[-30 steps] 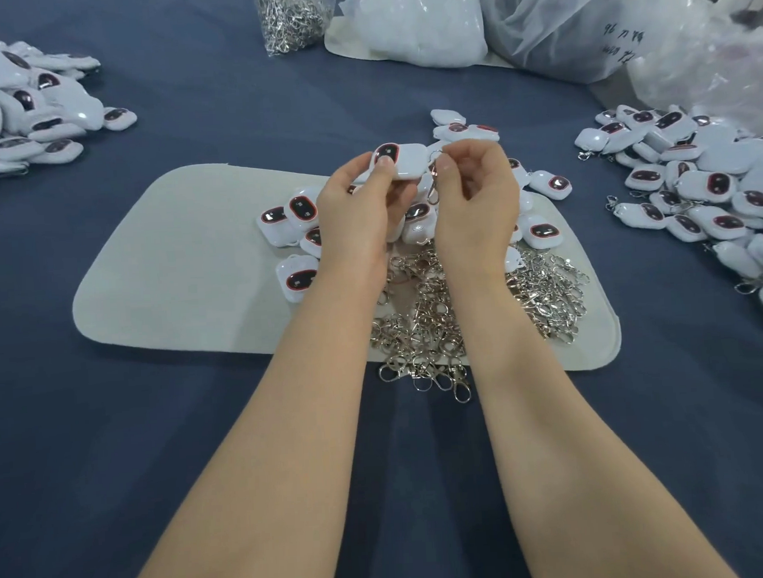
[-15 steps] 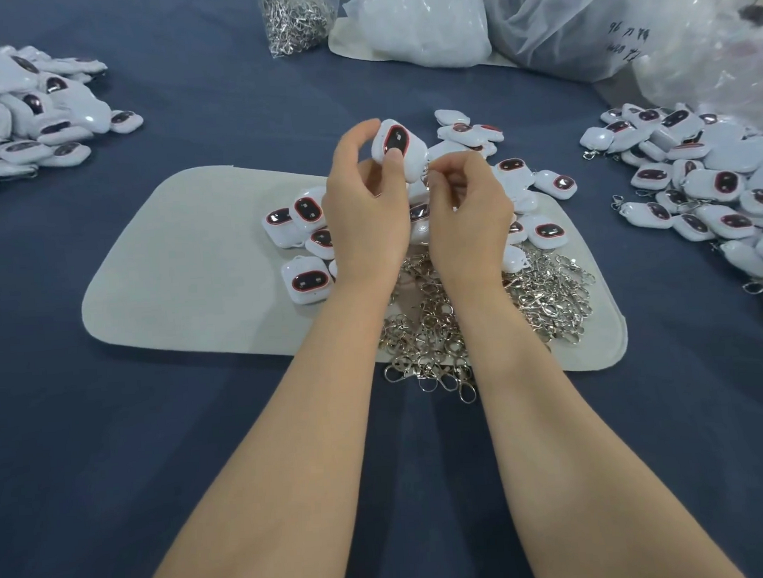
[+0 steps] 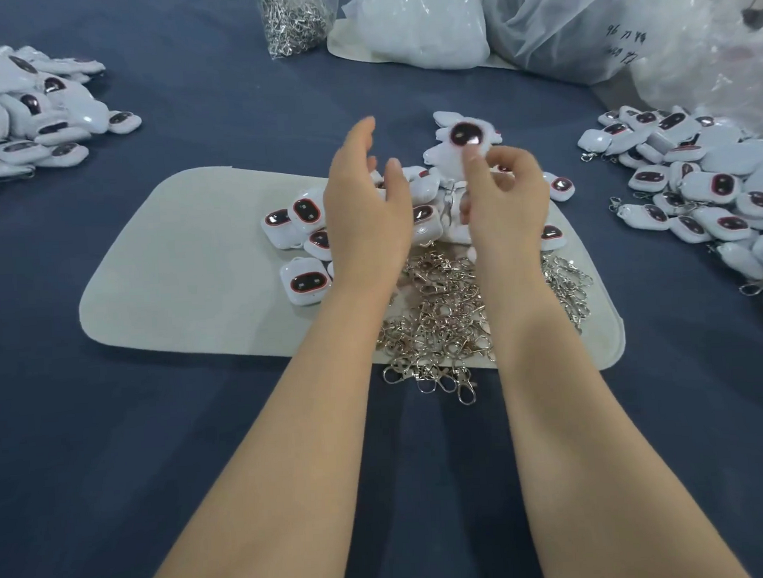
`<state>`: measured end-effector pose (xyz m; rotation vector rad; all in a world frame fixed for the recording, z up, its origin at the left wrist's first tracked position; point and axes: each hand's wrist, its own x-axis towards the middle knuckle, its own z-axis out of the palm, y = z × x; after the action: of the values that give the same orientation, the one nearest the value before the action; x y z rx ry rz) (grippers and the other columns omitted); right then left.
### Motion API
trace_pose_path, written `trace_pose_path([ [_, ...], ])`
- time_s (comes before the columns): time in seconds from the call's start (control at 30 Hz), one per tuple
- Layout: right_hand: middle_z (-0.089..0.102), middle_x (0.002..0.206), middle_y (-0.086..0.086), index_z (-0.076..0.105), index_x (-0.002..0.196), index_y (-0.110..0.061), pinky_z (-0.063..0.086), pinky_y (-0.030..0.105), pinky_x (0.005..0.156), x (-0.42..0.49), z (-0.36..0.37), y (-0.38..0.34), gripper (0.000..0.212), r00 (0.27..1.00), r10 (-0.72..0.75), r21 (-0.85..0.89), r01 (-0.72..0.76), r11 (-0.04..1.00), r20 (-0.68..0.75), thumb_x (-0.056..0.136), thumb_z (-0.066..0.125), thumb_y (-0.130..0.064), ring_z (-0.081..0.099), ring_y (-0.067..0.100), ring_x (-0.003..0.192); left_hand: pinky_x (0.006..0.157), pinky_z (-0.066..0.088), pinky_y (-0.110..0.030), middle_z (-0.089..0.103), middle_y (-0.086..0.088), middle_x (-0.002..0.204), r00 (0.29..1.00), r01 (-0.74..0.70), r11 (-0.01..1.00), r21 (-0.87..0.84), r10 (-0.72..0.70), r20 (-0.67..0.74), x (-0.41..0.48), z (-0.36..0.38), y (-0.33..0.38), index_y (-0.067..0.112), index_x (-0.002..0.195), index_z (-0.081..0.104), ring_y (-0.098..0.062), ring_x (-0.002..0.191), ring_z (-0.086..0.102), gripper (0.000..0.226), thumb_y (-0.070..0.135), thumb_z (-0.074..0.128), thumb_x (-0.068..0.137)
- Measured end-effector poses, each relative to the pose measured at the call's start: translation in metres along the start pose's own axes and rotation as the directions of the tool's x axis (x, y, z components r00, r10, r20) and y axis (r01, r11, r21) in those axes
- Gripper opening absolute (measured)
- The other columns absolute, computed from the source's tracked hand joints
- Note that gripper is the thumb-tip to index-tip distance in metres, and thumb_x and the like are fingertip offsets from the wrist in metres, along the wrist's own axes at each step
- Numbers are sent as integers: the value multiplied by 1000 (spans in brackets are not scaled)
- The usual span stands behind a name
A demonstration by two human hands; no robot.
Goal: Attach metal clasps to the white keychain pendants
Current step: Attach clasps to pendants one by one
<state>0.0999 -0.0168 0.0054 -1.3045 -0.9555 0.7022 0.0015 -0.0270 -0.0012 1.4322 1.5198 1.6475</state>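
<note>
The right hand (image 3: 505,194) has its fingers (image 3: 474,158) pinched on a white keychain pendant (image 3: 467,140), lifted above the mat with its dark oval face turned up toward the camera; the picture is blurred there, so whether a clasp already hangs from it cannot be told. A bit of metal shows just below that hand, possibly a clasp. The left hand (image 3: 366,210) is beside it, fingers spread apart and holding nothing, palm turned inward as if ready to take or steady the piece.

Under both hands lies a beige felt mat (image 3: 171,277), which gathers the working stock: a cluster of loose pendants (image 3: 306,284) at its far middle and a heap of metal clasps (image 3: 443,312) at the near edge, some spilling onto the blue desk (image 3: 114,457). Keeping both within easy reach suits quick repetition.

Farther out, a pile of pendants to the right (image 3: 697,192) shows clasps attached, probably finished work; another pile (image 3: 22,122) sits far left. A bag of clasps (image 3: 295,19) and plastic bags (image 3: 577,17) stand behind.
</note>
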Motion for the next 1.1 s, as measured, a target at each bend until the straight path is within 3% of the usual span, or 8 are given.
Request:
trace_pose_path([
  [0.17, 65, 82, 15, 54, 99, 8, 57, 22, 67, 11, -16, -6, 9, 940, 333, 751, -171, 638, -69, 92, 53, 3, 66, 15, 66, 110, 19, -41, 55, 2, 128, 995, -54, 796, 602, -9, 101, 1, -1, -13, 24, 125, 55, -23, 129, 39, 35, 24, 53, 90],
  [0.3, 50, 124, 13, 41, 126, 4, 50, 26, 91, 20, -29, -6, 30, 943, 326, 841, -121, 527, -68, 96, 41, 3, 58, 24, 109, 113, 1, -53, 50, 1, 134, 977, -74, 711, 699, -88, 192, -3, 0, -14, 25, 127, 55, -26, 136, 26, 41, 27, 56, 86],
  [0.37, 46, 117, 8, 38, 120, -13, 45, 26, 89, 19, -24, -7, 29, 966, 233, 669, -100, 736, -112, 96, 39, 2, 52, 22, 102, 113, 0, -53, 46, -1, 134, 972, -81, 686, 723, -105, 209, -3, -1, -13, 24, 125, 56, -27, 135, 25, 41, 31, 59, 85],
  [0.47, 61, 110, 1, 57, 117, -9, 42, 13, 87, 9, -11, -5, 26, 989, -48, -89, 35, 995, -139, 91, 51, -7, 57, 12, 98, 113, 2, -52, 42, -4, 133, 964, -89, 648, 757, -135, 228, -4, -2, -11, 23, 124, 56, -29, 133, 25, 41, 37, 61, 85],
  [0.63, 61, 118, -1, 60, 116, -24, 34, 36, 98, -2, 3, 11, 29, 958, -76, -775, 269, 572, 276, 89, 56, -32, 48, 26, 116, 108, 14, -43, 41, -7, 129, 975, -61, 650, 758, -124, 185, -4, -2, -9, 22, 120, 55, -31, 124, 32, 35, 20, 58, 85],
  [0.77, 59, 122, -1, 58, 116, -28, 29, 40, 99, -2, 6, 14, 29, 940, -52, -817, 321, 478, 338, 89, 58, -37, 45, 27, 120, 90, 24, -33, 45, -5, 121, 987, -98, 773, 627, -7, 162, 0, -4, -4, 21, 116, 57, -26, 105, 49, 31, 12, 55, 87],
  [0.93, 59, 122, -2, 54, 120, -22, 31, 42, 104, -3, 5, 12, 27, 945, -91, -721, 300, 625, 315, 93, 52, -20, 48, 23, 120, 74, 34, -6, 46, -1, 109, 998, -52, 979, 195, 59, -30, 3, -5, 3, 11, 116, 61, -8, 84, 48, 25, 12, 56, 91],
  [1.1, 63, 112, 4, 60, 109, -14, 41, 37, 93, -3, 0, 2, 22, 954, -172, -633, 292, 717, 245, 92, 47, -12, 55, 24, 105, 85, 52, -22, 66, -4, 90, 928, 320, 845, -428, -371, -38, 11, -8, 5, 6, 97, 65, -14, 87, 61, 10, 8, 56, 92],
])
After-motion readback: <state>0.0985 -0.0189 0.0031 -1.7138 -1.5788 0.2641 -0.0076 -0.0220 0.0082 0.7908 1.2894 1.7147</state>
